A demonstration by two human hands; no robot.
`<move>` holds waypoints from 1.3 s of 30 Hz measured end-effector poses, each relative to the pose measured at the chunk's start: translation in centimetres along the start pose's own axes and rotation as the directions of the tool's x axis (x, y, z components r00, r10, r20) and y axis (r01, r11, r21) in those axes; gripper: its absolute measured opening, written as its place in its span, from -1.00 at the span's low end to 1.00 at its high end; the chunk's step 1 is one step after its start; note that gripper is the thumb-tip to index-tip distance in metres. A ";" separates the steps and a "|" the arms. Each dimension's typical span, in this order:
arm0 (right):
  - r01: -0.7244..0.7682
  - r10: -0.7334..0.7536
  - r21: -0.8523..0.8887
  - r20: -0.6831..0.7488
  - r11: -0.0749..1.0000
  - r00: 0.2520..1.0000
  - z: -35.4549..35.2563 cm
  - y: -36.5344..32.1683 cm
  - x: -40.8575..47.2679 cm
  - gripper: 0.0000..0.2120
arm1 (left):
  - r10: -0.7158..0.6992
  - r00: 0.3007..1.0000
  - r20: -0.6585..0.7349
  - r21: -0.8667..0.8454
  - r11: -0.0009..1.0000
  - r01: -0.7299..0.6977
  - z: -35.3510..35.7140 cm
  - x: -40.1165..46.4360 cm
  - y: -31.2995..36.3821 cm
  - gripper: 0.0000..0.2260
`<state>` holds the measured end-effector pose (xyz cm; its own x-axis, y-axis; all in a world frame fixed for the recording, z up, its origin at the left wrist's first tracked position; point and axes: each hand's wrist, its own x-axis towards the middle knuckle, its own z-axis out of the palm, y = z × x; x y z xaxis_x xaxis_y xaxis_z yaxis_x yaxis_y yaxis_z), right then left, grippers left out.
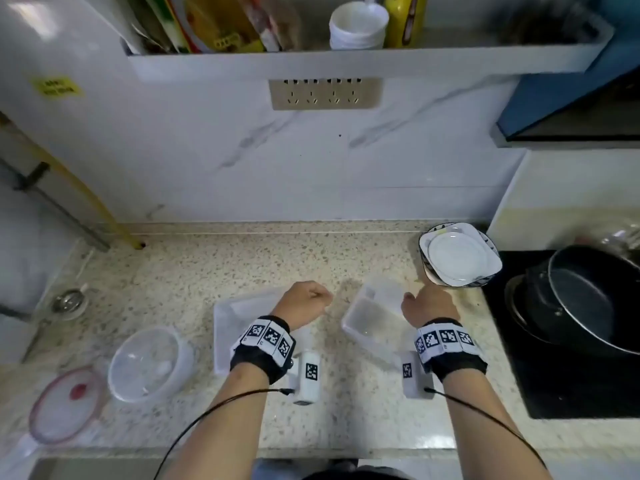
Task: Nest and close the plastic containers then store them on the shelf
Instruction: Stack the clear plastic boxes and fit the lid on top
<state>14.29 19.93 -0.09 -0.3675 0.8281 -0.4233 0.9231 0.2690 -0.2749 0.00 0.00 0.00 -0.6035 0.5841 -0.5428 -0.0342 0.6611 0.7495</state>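
While both rectangular pieces lie side by side on the tabletop (346,410), nesting appears not yet done. Left hand (304,301): fingers curled at the far edge of the flat clear rectangular tray (228,327); actual contact cannot be told. Right hand (429,304): clamped on the rim of the tilted rectangular container (370,317), seemingly raised for insertion. Round container (149,362) and pink-rimmed lid (65,407) are set aside left. Shelf (346,62) is mounted above.

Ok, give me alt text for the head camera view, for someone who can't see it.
A person's right hand grips a clear rectangular container, tilted above a speckled countertop, while the left hand hovers curled over a second rectangular container. A round clear bowl and a round lid lie left; stacked plates and a black pan sit right.
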 end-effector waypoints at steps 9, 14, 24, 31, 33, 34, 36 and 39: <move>-0.227 0.227 -0.025 -0.014 0.973 0.974 2.5 2.0 2.4 -0.42 | -0.109 0.994 0.009 0.116 0.987 0.107 3.3 2.1 -3.0 -0.75; -0.184 0.184 -0.026 0.003 0.983 0.983 3.1 2.7 3.8 -0.41 | -0.109 0.994 -0.026 0.264 0.958 0.112 3.9 3.1 -3.9 -0.66; 0.119 -0.129 0.194 0.040 0.974 0.991 3.3 1.7 5.5 -0.49 | -0.114 0.989 -0.091 0.283 0.949 0.136 2.6 3.8 -4.2 -0.54; 0.124 -0.154 0.429 0.037 0.895 0.987 4.5 2.6 5.2 -0.68 | -0.126 0.989 -0.081 0.255 0.956 0.143 3.8 3.7 -3.9 -0.59; 0.075 -0.101 0.435 0.036 0.897 0.994 4.7 3.2 5.2 -0.69 | -0.138 0.987 -0.084 0.241 0.958 0.155 4.2 3.4 -3.9 -0.60; 0.057 -0.081 0.414 0.041 0.908 0.996 4.7 3.4 5.1 -0.67 | -0.142 0.986 -0.087 0.247 0.956 0.159 4.4 3.2 -3.9 -0.60; 0.039 -0.060 0.350 0.050 0.936 0.997 4.7 3.5 5.0 -0.63 | -0.141 0.986 -0.085 0.301 0.940 0.160 4.4 2.9 -3.8 -0.61; 0.025 -0.052 0.273 0.090 0.962 0.995 4.9 3.4 4.8 -0.66 | -0.155 0.986 -0.070 0.393 0.904 0.170 4.2 2.2 -3.8 -0.67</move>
<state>15.10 22.43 -7.24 -0.4234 0.7652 -0.4849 0.8475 0.1456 -0.5104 2.10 0.77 -5.60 -0.6450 0.4406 -0.6244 0.1802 0.8817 0.4361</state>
